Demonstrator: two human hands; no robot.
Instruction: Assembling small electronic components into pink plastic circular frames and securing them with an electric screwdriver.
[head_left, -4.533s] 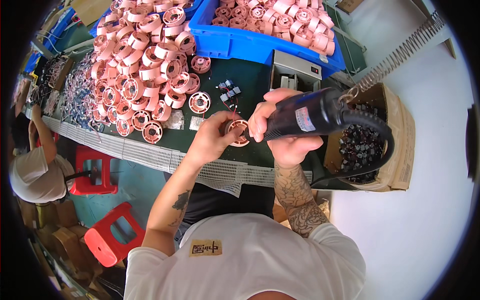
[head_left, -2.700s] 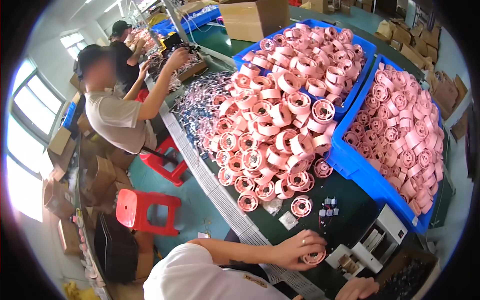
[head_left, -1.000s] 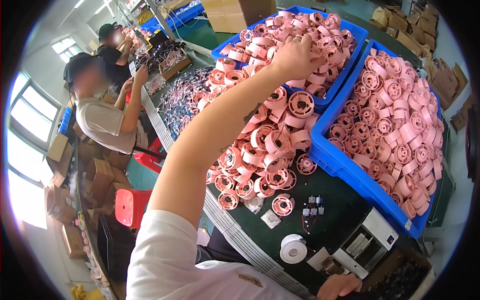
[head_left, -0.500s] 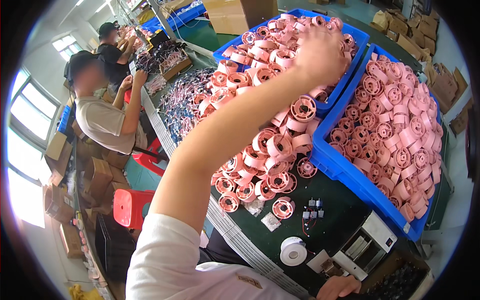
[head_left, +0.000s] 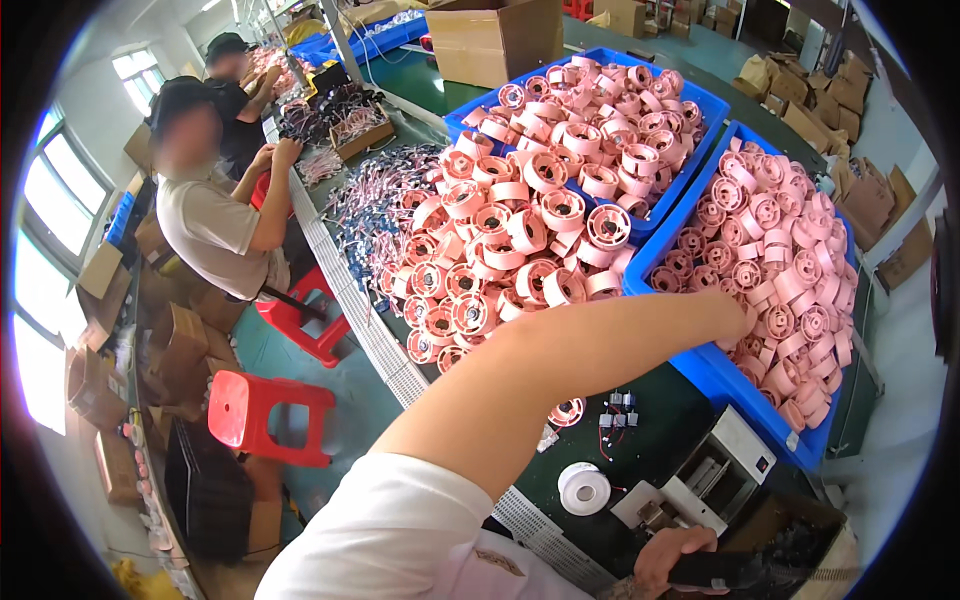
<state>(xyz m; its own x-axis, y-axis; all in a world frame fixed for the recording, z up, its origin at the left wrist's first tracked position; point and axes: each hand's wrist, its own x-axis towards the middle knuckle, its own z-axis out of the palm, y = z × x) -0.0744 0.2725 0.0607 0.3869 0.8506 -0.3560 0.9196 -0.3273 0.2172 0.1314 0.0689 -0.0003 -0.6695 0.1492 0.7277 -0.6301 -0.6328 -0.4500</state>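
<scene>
My left arm stretches across to the right-hand blue bin (head_left: 690,365). My left hand (head_left: 735,316) is at that bin, against the pink round plastic housings (head_left: 795,290) heaped in it. Its fingers are hidden, so I cannot see whether it holds one. Low at the right, my right hand (head_left: 672,556) is closed around one end of a black bar-shaped tool (head_left: 715,570). A coiled cord (head_left: 835,574) shows beyond the tool. More pink housings, many with dark centres, lie piled on the green table (head_left: 545,490) left of the bins.
Another blue bin (head_left: 716,110) of pink housings stands farther back. Near me are several small motors (head_left: 618,412), a white spool (head_left: 584,488) and a small white machine (head_left: 728,462). Wired parts (head_left: 375,215) lie at left, where two people sit. Red stools (head_left: 275,412) stand below.
My left hand has moved from the far blue bin down and right to the right-hand bin. A black tool now shows at my right hand. The view has shifted slightly.
</scene>
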